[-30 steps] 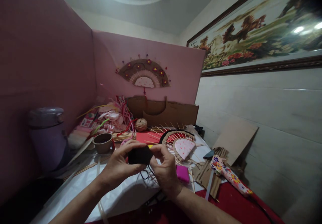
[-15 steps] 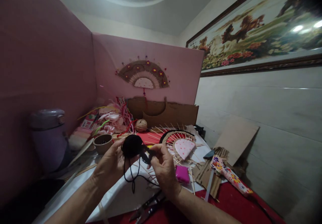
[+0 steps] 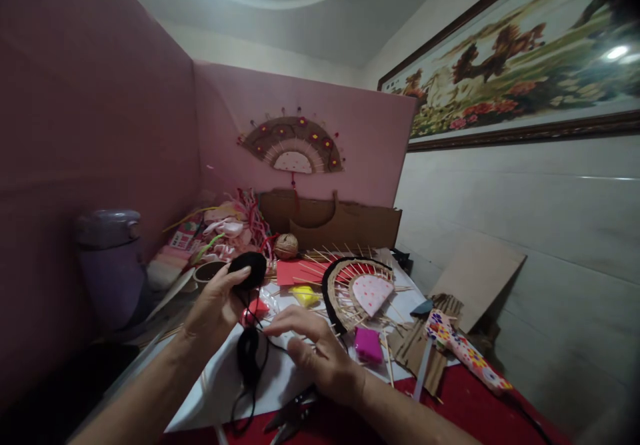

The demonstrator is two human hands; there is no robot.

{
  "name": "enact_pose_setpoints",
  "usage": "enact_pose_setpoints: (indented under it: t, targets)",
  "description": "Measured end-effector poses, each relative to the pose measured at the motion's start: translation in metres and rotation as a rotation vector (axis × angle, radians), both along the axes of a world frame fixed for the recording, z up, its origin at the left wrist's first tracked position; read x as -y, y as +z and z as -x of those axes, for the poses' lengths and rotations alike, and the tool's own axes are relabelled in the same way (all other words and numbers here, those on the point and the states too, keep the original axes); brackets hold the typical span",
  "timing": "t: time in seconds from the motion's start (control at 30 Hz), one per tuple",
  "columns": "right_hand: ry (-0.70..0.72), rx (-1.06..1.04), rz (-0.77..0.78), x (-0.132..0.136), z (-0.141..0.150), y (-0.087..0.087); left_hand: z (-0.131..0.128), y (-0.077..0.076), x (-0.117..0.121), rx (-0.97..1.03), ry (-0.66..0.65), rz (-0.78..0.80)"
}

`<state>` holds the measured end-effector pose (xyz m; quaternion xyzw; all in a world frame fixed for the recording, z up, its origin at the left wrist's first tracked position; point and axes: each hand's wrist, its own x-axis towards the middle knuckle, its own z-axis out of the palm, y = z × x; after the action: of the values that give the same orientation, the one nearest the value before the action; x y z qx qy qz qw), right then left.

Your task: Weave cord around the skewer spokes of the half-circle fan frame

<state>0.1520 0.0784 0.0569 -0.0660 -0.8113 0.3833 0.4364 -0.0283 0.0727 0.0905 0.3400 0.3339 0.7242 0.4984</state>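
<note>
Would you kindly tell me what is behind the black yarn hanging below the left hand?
Behind the black yarn, a red packet and a white sheet show; what its thickest part covers cannot be seen.

No text was legible. The pink-and-white printed packet bore blurred marks. The wide brown-framed horse painting had corner marks, too small to read.

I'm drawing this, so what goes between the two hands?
The head view shows black yarn dangling between the left hand and the right hand, in strands and a bundle; a red packet lies behind.
</note>
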Motion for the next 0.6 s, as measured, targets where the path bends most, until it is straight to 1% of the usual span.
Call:
enact_pose_setpoints:
  t: [0.07,0.13,0.2,0.23,0.3,0.37,0.43,0.53,0.6]
  targets:
    - [-0.125,-0.071,-0.020,-0.002,0.001,-0.002,-0.003,-0.002,0.002,-0.072,-0.001,-0.023]
    - [-0.299,-0.145,-0.028,-0.006,0.002,-0.006,-0.006,-0.004,0.004,-0.146,-0.025,-0.030]
    - [-0.439,-0.187,-0.019,-0.009,0.003,-0.008,-0.009,-0.007,0.006,-0.239,-0.091,-0.021]
    - [-0.473,-0.194,-0.009,-0.010,0.003,-0.008,-0.011,-0.008,0.007,-0.291,-0.135,-0.019]
    - [-0.472,-0.168,0.012,-0.011,0.003,-0.008,-0.015,-0.012,0.009,-0.376,-0.217,-0.032]
    - [-0.435,-0.127,0.020,-0.012,0.003,-0.008,-0.020,-0.015,0.009,-0.420,-0.257,-0.070]
    - [-0.412,-0.103,0.028,-0.014,0.003,-0.010,-0.024,-0.018,0.009,-0.431,-0.256,-0.118]
    - [-0.406,-0.121,0.071,-0.017,0.004,-0.013,-0.025,-0.022,0.006,-0.451,-0.253,-0.191]
    - [-0.389,-0.137,0.105,-0.018,0.004,-0.016,-0.023,-0.023,0.004,-0.456,-0.266,-0.209]
